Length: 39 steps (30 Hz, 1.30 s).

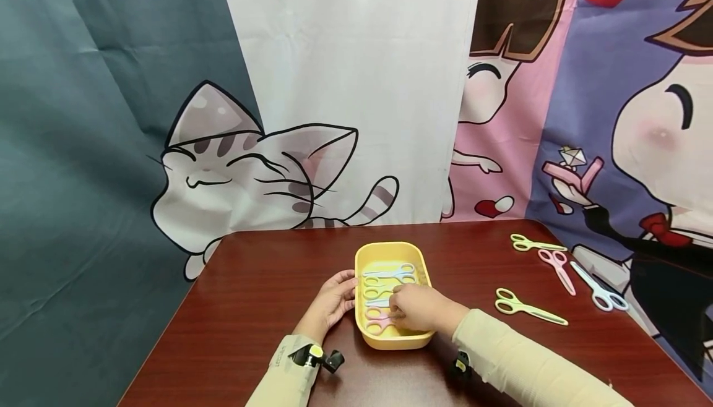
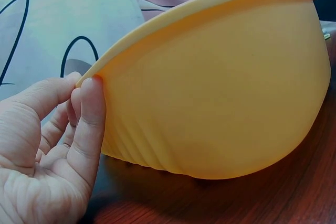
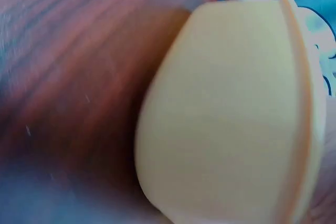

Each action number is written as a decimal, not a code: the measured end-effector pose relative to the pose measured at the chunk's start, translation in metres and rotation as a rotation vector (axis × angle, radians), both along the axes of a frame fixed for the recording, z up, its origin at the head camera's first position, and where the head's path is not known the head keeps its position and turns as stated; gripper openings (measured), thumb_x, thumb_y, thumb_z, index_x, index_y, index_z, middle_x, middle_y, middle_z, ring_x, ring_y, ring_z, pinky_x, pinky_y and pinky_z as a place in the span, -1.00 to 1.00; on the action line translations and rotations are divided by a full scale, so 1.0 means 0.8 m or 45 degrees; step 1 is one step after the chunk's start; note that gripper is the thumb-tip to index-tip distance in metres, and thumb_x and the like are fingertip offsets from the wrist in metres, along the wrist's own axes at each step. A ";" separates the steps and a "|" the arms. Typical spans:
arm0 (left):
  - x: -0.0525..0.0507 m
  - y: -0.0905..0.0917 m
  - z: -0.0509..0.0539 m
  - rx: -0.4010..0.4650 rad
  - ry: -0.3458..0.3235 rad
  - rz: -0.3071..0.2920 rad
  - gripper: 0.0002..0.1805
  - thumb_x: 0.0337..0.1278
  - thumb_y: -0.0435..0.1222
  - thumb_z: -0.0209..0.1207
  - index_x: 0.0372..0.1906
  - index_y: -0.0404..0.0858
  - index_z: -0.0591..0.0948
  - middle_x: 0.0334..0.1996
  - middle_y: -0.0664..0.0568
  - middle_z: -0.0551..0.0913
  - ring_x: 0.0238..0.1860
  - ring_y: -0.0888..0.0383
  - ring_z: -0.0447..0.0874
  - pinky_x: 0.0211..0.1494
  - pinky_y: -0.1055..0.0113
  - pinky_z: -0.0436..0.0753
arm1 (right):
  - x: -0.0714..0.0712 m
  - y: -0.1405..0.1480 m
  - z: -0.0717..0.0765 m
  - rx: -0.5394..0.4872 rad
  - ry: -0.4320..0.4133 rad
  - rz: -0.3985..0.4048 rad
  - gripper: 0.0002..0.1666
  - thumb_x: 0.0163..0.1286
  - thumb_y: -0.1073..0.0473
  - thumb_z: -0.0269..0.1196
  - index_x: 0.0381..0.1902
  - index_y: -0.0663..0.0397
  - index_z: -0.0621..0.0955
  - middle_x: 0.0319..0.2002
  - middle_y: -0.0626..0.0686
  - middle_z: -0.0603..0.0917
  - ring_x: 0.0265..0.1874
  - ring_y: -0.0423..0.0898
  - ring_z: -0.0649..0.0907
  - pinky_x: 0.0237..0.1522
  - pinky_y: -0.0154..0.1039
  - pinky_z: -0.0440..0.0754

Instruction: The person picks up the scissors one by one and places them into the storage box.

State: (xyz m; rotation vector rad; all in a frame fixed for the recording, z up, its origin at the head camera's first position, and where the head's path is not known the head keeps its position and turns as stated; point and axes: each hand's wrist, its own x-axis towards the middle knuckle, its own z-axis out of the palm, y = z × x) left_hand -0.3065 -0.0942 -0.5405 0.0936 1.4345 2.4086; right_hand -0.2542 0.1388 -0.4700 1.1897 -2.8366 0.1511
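A yellow plastic bin (image 1: 392,342) stands on the table with several pastel scissors lying in it. My left hand (image 1: 334,300) is at the bin's left side; in the left wrist view its thumb and fingers pinch the rim (image 2: 157,20). My right hand (image 1: 416,308) reaches into the bin over the near right side, with curled fingers at the pink scissors (image 1: 375,320). The handles of these scissors show on the left, while the hand covers the rest. Behind them lie light blue scissors (image 1: 384,273) and yellow-green scissors (image 1: 372,292). In the right wrist view the bin's wall (image 3: 226,114) hides the fingers.
On the right of the brown table (image 1: 267,283) lie more scissors: a green pair (image 1: 526,245) at the back, a pink pair (image 1: 557,263), a light blue pair (image 1: 598,289) by the right edge, and a yellow-green pair (image 1: 526,308) nearer the bin. A printed curtain (image 1: 345,73) hangs behind.
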 end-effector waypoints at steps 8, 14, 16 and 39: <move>0.000 -0.003 -0.003 0.001 -0.007 0.004 -0.83 0.43 -0.47 0.07 0.03 -0.27 0.48 -0.38 0.07 0.66 -0.47 0.31 0.61 -0.41 0.43 0.70 | -0.012 0.033 0.043 -0.076 0.082 -0.084 -0.79 0.24 0.06 0.45 -0.21 -0.02 0.72 -0.27 -0.12 0.62 -0.34 -0.21 0.61 -0.28 -0.19 0.69; 0.003 -0.004 -0.004 -0.011 -0.029 0.014 -0.80 0.43 -0.47 0.08 0.07 -0.30 0.45 -0.38 0.07 0.65 -0.49 0.31 0.60 -0.42 0.43 0.69 | -0.035 0.088 0.065 -0.128 0.173 -0.192 -0.84 0.24 0.10 0.44 -0.25 -0.03 0.71 -0.34 -0.15 0.56 -0.39 -0.21 0.55 -0.35 -0.22 0.62; 0.004 -0.005 -0.005 -0.015 -0.029 0.013 -0.79 0.42 -0.47 0.08 0.07 -0.31 0.46 -0.37 0.06 0.65 -0.49 0.31 0.60 -0.41 0.43 0.69 | -0.045 0.114 0.067 -0.138 0.182 -0.247 -0.86 0.24 0.11 0.42 -0.26 -0.02 0.70 -0.35 -0.14 0.55 -0.40 -0.20 0.56 -0.34 -0.17 0.62; 0.006 -0.006 -0.004 -0.004 -0.023 -0.005 -0.81 0.43 -0.48 0.07 0.03 -0.27 0.47 -0.34 0.05 0.67 -0.44 0.27 0.66 -0.40 0.41 0.70 | -0.044 0.381 0.029 -0.182 0.070 -0.825 -0.80 0.18 0.26 0.28 -0.30 0.33 0.63 -0.42 0.19 0.66 -0.39 0.17 0.64 -0.25 0.23 0.60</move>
